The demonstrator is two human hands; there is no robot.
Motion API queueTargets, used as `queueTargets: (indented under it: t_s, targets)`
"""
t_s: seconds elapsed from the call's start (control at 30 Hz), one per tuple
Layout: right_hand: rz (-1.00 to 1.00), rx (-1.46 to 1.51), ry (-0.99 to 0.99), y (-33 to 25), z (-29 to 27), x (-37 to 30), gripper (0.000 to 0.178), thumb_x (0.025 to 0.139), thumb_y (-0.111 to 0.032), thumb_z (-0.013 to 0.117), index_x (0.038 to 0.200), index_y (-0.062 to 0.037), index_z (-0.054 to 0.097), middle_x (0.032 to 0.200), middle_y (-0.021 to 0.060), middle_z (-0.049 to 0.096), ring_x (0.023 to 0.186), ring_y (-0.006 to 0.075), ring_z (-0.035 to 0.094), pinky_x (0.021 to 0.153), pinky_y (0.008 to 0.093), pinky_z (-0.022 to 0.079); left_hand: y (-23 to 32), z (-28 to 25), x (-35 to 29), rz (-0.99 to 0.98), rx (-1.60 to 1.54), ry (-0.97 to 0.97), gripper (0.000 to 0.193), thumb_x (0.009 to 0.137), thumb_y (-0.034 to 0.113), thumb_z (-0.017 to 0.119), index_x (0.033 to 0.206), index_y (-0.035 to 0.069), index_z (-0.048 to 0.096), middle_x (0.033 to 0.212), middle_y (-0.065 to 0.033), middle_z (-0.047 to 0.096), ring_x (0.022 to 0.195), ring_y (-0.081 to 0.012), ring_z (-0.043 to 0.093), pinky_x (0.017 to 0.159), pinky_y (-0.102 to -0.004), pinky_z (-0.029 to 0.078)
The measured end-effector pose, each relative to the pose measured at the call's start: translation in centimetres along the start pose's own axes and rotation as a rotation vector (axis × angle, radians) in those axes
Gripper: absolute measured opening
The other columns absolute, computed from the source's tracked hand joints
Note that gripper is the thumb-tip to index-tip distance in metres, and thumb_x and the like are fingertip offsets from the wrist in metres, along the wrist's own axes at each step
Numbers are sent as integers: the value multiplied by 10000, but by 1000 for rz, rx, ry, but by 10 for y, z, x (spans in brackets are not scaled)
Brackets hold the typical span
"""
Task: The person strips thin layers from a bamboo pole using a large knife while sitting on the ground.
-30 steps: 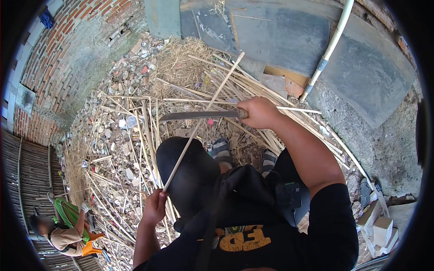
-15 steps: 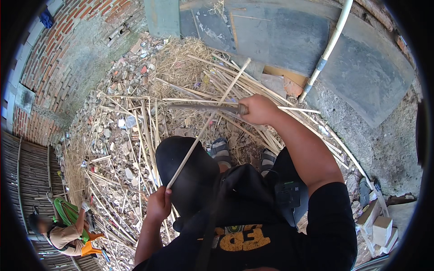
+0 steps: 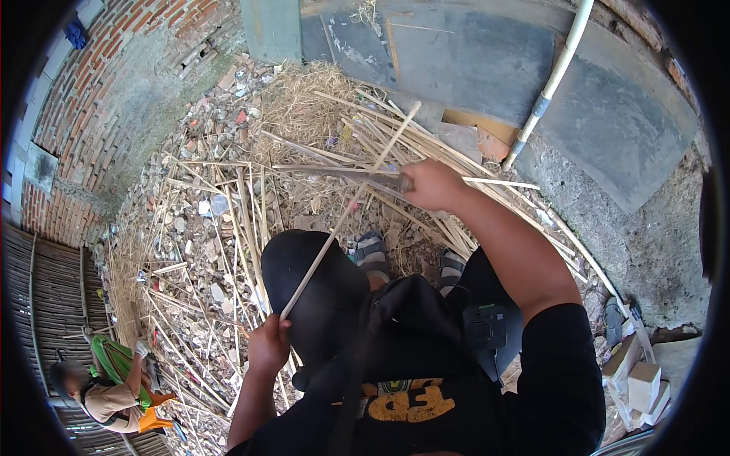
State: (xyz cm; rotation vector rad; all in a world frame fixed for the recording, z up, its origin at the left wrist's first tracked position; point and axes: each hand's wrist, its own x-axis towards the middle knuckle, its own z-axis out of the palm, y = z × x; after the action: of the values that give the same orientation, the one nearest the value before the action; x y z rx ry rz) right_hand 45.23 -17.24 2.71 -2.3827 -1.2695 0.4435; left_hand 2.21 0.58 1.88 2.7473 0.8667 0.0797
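My left hand [image 3: 269,346] is closed round the lower end of a long pale bamboo strip [image 3: 323,254]. The strip slants up and away to the right, in front of my dark-clad knee. My right hand [image 3: 432,185] grips the wooden handle of a machete [image 3: 382,179], whose blade points left and crosses the strip at its upper half. Motion blurs the blade, and I cannot tell whether it touches the strip. Beyond my hands lies a pile of similar bamboo strips [image 3: 449,148].
Rubble and more strips cover the ground [image 3: 205,251]. Dry shavings [image 3: 304,99] lie ahead. Brick [image 3: 144,83] and concrete [image 3: 646,243] walls flank me; a pale pole [image 3: 551,91] leans on the right. Another person [image 3: 114,399] sits at far left. Wooden blocks [image 3: 645,384] stand at right.
The machete blade has swung slightly, its far end moving upward in view and blurring. My left hand and the bamboo strip stay nearly still.
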Motion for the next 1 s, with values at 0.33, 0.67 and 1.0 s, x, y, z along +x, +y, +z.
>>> queueTargets:
  t_s: [0.33,0.67,1.0]
  targets:
    - [48,66,45,13,-7,0,254,786,-174,678,1034,-128,708,985,106,730,907,288,700,806,423,556,2,1,-1,33,40,56,201,990,248,595,928,68,535,651,-216,616,603,-456,621,511,-544,459]
    - [128,61,113,53,-8,9,312,751,-190,683,1051,-107,714,918,167,716,895,344,694,803,456,553,0,9,-2,54,151,119,209,983,258,606,904,88,516,636,-183,621,577,-422,633,490,-528,471]
    - [-11,-80,-53,6,-21,-17,212,747,-219,705,941,-134,701,887,128,701,892,345,685,770,474,543,10,4,2,2,95,81,251,988,279,582,869,63,537,656,-199,616,601,-432,624,529,-530,474]
